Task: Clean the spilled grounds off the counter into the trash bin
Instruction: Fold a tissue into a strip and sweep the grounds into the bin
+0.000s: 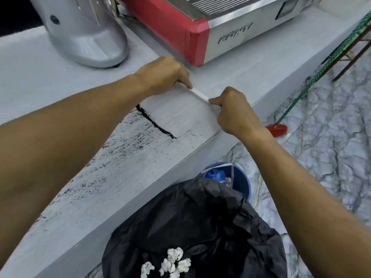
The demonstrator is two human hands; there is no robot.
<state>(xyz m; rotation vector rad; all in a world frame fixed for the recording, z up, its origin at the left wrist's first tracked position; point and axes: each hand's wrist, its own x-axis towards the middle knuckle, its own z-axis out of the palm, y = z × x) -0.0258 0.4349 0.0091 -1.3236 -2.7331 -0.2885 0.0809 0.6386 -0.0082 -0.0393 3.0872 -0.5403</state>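
Grounds lie in a dark ridge on the counter above the bin as I clamp left hand and right hand on a paper sheet, risking smears if dragged unevenly.

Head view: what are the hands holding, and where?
A white sheet lying flat on the counter; left hand and right hand pinch its far edge's two corners.
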